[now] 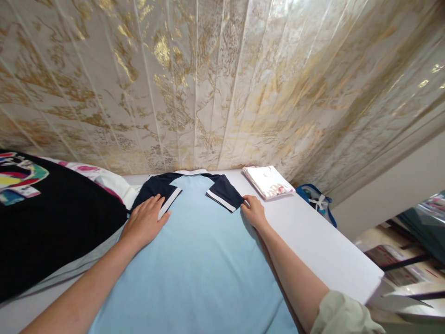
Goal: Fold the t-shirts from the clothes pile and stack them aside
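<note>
A light blue T-shirt (pixel 205 250) lies spread on the white table, its navy short sleeves folded inward over the body. Each sleeve ends in a white band, and the neckline points toward the curtain. My left hand (pixel 146 218) rests flat on the left sleeve and the shirt's side, fingers stretched out. At the opposite edge, my right hand (pixel 253 211) has its fingers bent and closed on the shirt's side, close to the corner of the right sleeve (pixel 225 192). The fingertips there are partly hidden.
To the left lies a black garment (pixel 62 222) with a colourful print, over other clothes. A folded white garment (pixel 268 181) sits on the white table (pixel 313 246) at the back right. Behind hangs a gold-patterned curtain (pixel 194 83). Beyond the table's right side is a blue bag (pixel 318 202).
</note>
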A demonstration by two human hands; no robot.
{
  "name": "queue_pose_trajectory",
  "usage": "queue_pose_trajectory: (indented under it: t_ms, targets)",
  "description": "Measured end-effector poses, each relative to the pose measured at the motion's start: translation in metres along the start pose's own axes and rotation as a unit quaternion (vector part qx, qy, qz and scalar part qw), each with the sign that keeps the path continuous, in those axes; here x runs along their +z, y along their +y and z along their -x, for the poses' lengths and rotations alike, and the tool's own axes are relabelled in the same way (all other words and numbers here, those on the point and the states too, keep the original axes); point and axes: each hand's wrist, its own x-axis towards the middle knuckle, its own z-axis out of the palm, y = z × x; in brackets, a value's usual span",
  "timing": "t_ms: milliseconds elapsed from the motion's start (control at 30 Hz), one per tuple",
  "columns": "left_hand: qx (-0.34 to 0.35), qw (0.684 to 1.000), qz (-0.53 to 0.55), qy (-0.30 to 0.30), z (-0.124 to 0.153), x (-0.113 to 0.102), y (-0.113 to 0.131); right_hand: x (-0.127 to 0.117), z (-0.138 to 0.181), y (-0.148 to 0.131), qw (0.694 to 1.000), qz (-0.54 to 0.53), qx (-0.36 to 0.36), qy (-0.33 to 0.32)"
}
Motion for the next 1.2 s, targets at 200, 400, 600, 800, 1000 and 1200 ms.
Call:
queue_pose_trajectory:
  t_ms: [200, 400, 600, 800, 1000, 1200]
  targets:
    - [-0.005, 1.000, -0.007, -0.015, -0.001, -0.001, 0.000, 0.001, -0.003, -0.003, 0.997, -0.082, 0.001, -0.010]
    - [-0.006, 1.000, -0.006, -0.018, -0.001, -0.003, 0.001, 0.004, -0.006, -0.011, 0.996, -0.086, 0.024, 0.021]
    - [0.001, 1.000, 0.000, -0.014, 0.000, -0.003, 0.003, -0.001, -0.006, -0.014, 0.997, -0.012, 0.071, 0.027]
    - [-0.003, 1.000, -0.003, -0.019, 0.001, -0.003, 0.002, -0.002, -0.003, -0.014, 0.998, -0.007, 0.049, 0.030]
    - [-0.012, 1.000, -0.006, -0.018, 0.003, -0.009, 0.007, -0.002, -0.006, -0.010, 0.996, -0.043, 0.076, 0.032]
    - [-0.040, 0.999, -0.013, -0.012, 0.004, -0.012, 0.013, 0.000, -0.006, -0.011, 0.998, -0.007, 0.054, 0.021]
